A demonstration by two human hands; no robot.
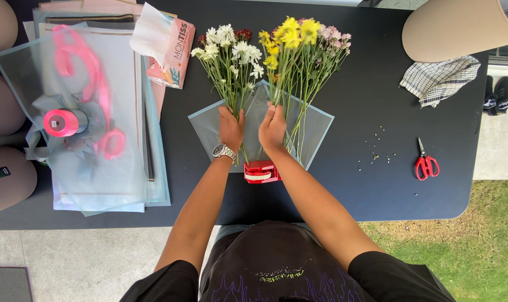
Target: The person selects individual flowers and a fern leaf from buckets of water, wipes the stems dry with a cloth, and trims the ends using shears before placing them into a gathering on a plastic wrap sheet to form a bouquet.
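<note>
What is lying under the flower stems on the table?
A pale blue wrapping sheet lies under the stems. Both hands cover its middle, so that part cannot be seen.

A single head-worn view looks almost straight down from above the person's shoulders onto the black surface [349, 184]. It faces away from the body, near enough to reach, with pavement and grass showing at the lower edges.

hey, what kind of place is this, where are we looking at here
Probably an outdoor flower-arranging table: cut flowers on wrapping sheets, pink ribbon spool, red scissors, and grass beside paving.
</note>
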